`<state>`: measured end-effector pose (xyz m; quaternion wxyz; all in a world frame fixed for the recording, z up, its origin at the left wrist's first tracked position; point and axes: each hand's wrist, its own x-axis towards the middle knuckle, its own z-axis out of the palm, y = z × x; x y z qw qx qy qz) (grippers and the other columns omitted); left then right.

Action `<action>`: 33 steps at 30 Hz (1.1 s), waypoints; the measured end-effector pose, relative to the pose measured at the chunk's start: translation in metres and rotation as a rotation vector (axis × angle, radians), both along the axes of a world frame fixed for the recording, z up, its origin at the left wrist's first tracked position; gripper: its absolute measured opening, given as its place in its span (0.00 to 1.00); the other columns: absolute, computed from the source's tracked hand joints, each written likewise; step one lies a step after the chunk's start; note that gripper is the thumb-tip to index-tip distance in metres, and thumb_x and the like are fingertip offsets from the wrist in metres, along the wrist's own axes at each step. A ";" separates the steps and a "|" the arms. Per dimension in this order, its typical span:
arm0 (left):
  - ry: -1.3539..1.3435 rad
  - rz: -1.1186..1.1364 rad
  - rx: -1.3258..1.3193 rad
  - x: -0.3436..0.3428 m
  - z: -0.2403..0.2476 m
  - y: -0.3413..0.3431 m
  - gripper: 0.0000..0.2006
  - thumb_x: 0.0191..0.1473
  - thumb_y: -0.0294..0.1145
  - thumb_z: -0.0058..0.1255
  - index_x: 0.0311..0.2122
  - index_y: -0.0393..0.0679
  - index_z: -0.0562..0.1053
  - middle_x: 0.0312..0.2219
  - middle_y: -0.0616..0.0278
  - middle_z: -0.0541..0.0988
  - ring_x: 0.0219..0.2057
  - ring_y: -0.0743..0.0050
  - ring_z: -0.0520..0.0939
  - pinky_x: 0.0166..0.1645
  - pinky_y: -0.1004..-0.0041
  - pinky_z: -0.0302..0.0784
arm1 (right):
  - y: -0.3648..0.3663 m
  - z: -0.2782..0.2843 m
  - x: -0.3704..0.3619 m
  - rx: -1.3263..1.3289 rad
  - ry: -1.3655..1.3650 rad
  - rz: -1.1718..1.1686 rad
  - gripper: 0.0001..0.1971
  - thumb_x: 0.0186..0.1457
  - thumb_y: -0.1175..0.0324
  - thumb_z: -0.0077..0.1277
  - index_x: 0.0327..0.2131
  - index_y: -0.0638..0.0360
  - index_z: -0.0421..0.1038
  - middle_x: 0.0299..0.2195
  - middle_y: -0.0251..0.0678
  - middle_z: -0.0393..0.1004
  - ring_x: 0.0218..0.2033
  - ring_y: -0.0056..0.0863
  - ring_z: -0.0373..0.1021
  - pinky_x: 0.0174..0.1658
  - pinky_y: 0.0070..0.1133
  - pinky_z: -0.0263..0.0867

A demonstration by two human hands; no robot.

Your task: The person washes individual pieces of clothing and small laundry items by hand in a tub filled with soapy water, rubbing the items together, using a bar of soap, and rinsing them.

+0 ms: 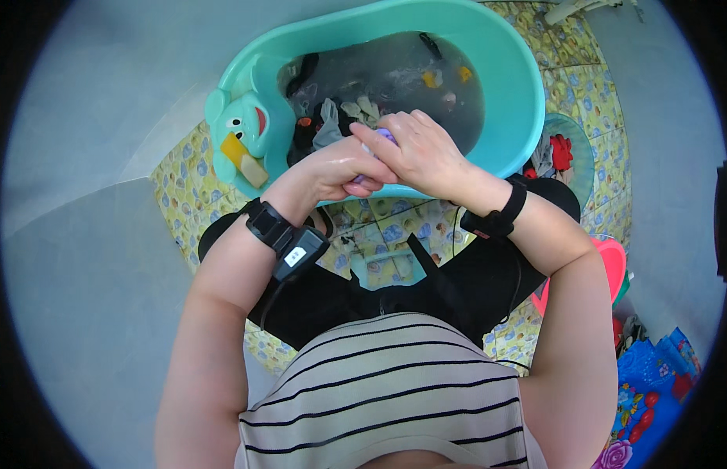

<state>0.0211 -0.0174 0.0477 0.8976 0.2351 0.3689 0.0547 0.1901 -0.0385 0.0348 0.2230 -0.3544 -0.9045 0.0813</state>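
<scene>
My left hand (336, 168) and my right hand (426, 152) are closed together around a small lilac cloth (387, 135), just above the near rim of a turquoise tub (520, 102). Only bits of the cloth show between my fingers, so its exact kind is hidden. Grey, cloudy water (379, 66) fills part of the tub. Beyond my hands, wet clothes lie in it, among them a grey piece (328, 123) and a pale piece (363, 109). Dark and yellow pieces show farther back.
On the tub's animal-face end rests a yellow and cream block (244, 160). To the right stand a translucent basin (586, 160) with red and grey clothes and a pink bucket (611, 270). A blue flowered bag (653, 383) lies lower right. The floor is patterned tile (191, 168).
</scene>
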 end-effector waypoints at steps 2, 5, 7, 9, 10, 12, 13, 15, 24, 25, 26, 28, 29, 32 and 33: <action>0.121 -0.037 0.093 0.012 -0.004 -0.002 0.07 0.36 0.16 0.46 0.23 0.41 0.67 0.13 0.70 0.62 0.10 0.87 0.58 0.11 0.80 0.44 | 0.000 -0.007 0.000 0.018 0.025 -0.020 0.16 0.40 0.69 0.46 0.37 0.59 0.66 0.24 0.33 0.65 0.26 0.29 0.65 0.29 0.22 0.60; 0.587 -0.282 0.833 0.032 -0.011 -0.007 0.07 0.36 0.22 0.44 0.26 0.36 0.67 0.18 0.51 0.72 0.18 0.58 0.73 0.22 0.66 0.65 | -0.001 -0.014 0.002 -0.050 -0.213 -0.186 0.05 0.41 0.70 0.44 0.21 0.60 0.64 0.13 0.36 0.68 0.18 0.31 0.69 0.20 0.26 0.63; 0.646 -0.231 1.081 0.034 -0.036 -0.012 0.07 0.37 0.24 0.44 0.27 0.36 0.68 0.21 0.48 0.73 0.24 0.52 0.74 0.28 0.63 0.67 | 0.001 -0.015 0.000 -0.188 -0.252 -0.228 0.05 0.40 0.69 0.45 0.20 0.61 0.66 0.15 0.39 0.70 0.20 0.32 0.71 0.21 0.27 0.65; 0.723 -0.250 1.336 0.038 -0.039 -0.012 0.07 0.40 0.27 0.44 0.27 0.37 0.69 0.25 0.46 0.74 0.30 0.46 0.74 0.35 0.57 0.69 | 0.002 -0.015 0.002 -0.340 -0.291 -0.272 0.06 0.39 0.69 0.46 0.20 0.61 0.67 0.17 0.42 0.71 0.23 0.34 0.72 0.23 0.28 0.66; 0.715 -0.255 1.339 0.038 -0.040 -0.011 0.07 0.40 0.27 0.44 0.27 0.37 0.69 0.25 0.46 0.74 0.30 0.46 0.74 0.35 0.57 0.69 | 0.003 -0.013 0.004 -0.476 -0.308 -0.276 0.07 0.38 0.69 0.46 0.20 0.63 0.69 0.19 0.45 0.72 0.25 0.37 0.71 0.26 0.29 0.67; 0.773 -0.355 1.433 0.039 -0.038 -0.008 0.06 0.39 0.27 0.44 0.26 0.38 0.69 0.23 0.46 0.74 0.29 0.46 0.74 0.33 0.57 0.69 | 0.008 -0.015 0.007 -0.612 -0.325 -0.282 0.08 0.38 0.69 0.47 0.21 0.64 0.70 0.22 0.48 0.72 0.27 0.40 0.71 0.29 0.30 0.67; 0.740 -0.340 1.519 0.037 -0.045 -0.006 0.05 0.39 0.26 0.44 0.25 0.39 0.69 0.22 0.47 0.74 0.28 0.47 0.75 0.32 0.58 0.69 | 0.010 -0.019 0.009 -0.714 -0.269 -0.291 0.09 0.38 0.68 0.47 0.22 0.64 0.71 0.23 0.49 0.72 0.27 0.42 0.71 0.31 0.31 0.67; 0.703 -0.321 1.547 0.035 -0.041 -0.004 0.05 0.38 0.26 0.45 0.25 0.39 0.69 0.22 0.46 0.73 0.28 0.46 0.74 0.32 0.57 0.68 | 0.012 -0.019 0.010 -0.815 -0.216 -0.291 0.11 0.37 0.67 0.48 0.24 0.65 0.71 0.24 0.51 0.71 0.28 0.45 0.70 0.33 0.32 0.66; 0.727 -0.166 1.619 0.035 -0.032 0.019 0.08 0.38 0.25 0.46 0.29 0.40 0.67 0.24 0.46 0.72 0.29 0.44 0.73 0.33 0.57 0.68 | 0.034 -0.024 0.009 -0.895 0.169 -0.331 0.15 0.36 0.68 0.50 0.31 0.66 0.68 0.28 0.53 0.70 0.34 0.47 0.67 0.37 0.32 0.64; 0.765 -0.111 1.545 0.037 -0.031 0.023 0.12 0.37 0.25 0.47 0.33 0.41 0.66 0.27 0.46 0.72 0.32 0.44 0.72 0.35 0.58 0.67 | 0.035 -0.025 0.010 -0.752 0.202 -0.339 0.17 0.36 0.67 0.50 0.33 0.65 0.66 0.28 0.52 0.70 0.34 0.48 0.67 0.36 0.33 0.64; 0.789 -0.058 1.473 0.043 -0.031 0.028 0.16 0.37 0.25 0.48 0.37 0.42 0.65 0.30 0.46 0.72 0.34 0.45 0.72 0.37 0.58 0.67 | 0.036 -0.026 0.014 -0.605 0.227 -0.354 0.18 0.37 0.67 0.51 0.35 0.64 0.64 0.28 0.52 0.70 0.34 0.48 0.67 0.36 0.34 0.64; 0.788 -0.084 1.463 0.039 -0.026 0.033 0.30 0.34 0.27 0.52 0.49 0.45 0.60 0.39 0.46 0.66 0.42 0.49 0.68 0.44 0.63 0.65 | 0.038 -0.018 0.018 -0.556 0.019 -0.342 0.15 0.38 0.67 0.50 0.31 0.64 0.62 0.28 0.51 0.70 0.33 0.47 0.67 0.35 0.36 0.63; 0.788 -0.074 1.478 0.038 -0.026 0.036 0.31 0.34 0.28 0.53 0.50 0.46 0.60 0.38 0.47 0.66 0.41 0.52 0.70 0.43 0.65 0.67 | 0.040 -0.018 0.022 -0.554 -0.004 -0.351 0.15 0.39 0.67 0.49 0.31 0.64 0.62 0.28 0.50 0.70 0.33 0.47 0.67 0.35 0.36 0.63; 0.673 0.048 1.463 0.032 -0.028 0.043 0.35 0.35 0.34 0.56 0.52 0.46 0.57 0.38 0.46 0.65 0.36 0.52 0.72 0.39 0.67 0.71 | 0.049 -0.015 0.055 -0.550 -0.071 -0.415 0.14 0.39 0.65 0.49 0.31 0.63 0.65 0.28 0.50 0.71 0.32 0.46 0.68 0.36 0.34 0.64; 0.711 0.043 1.420 0.030 -0.023 0.043 0.30 0.37 0.35 0.56 0.49 0.44 0.60 0.37 0.47 0.67 0.34 0.55 0.73 0.37 0.69 0.71 | 0.050 -0.003 0.069 -0.588 -0.091 -0.498 0.15 0.39 0.64 0.51 0.31 0.63 0.65 0.29 0.50 0.71 0.33 0.45 0.68 0.36 0.33 0.64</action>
